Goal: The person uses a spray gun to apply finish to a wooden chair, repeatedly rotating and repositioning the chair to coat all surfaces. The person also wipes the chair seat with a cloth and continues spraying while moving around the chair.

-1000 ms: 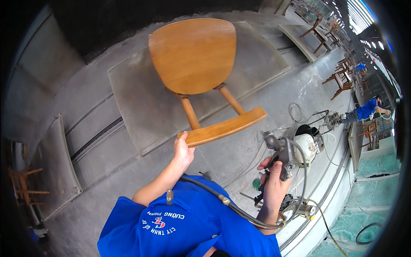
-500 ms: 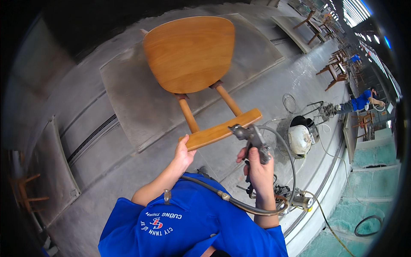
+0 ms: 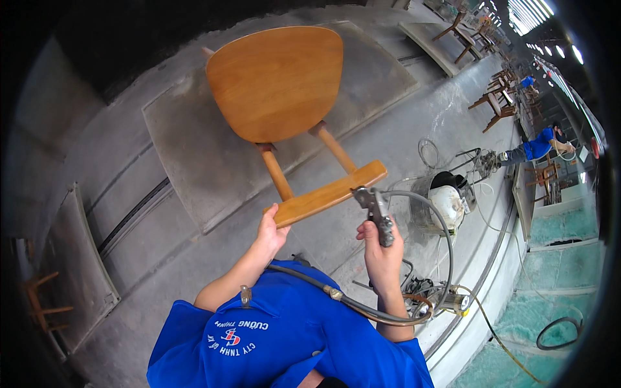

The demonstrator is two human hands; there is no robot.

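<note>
Up in front of the person, a wooden chair (image 3: 284,110) is held in the air. The left hand (image 3: 270,231) is closed around the end of the chair's back rail, so the round seat tips away from the hand, out over the floor. Just to the right of that hand, the right hand (image 3: 381,249) is wrapped tight around the handle of a metal spray gun (image 3: 374,205). The gun's tip sits very near the other end of the rail. A grey hose (image 3: 362,304) loops from the gun, under the right hand and across the blue shirt (image 3: 284,343).

Past the right hand stands a white tank (image 3: 451,204) with more hoses. The grey floor (image 3: 194,161) below is dusty concrete with flat panels. Far off to the right, another person in blue (image 3: 537,147) bends near more wooden chairs (image 3: 495,107).
</note>
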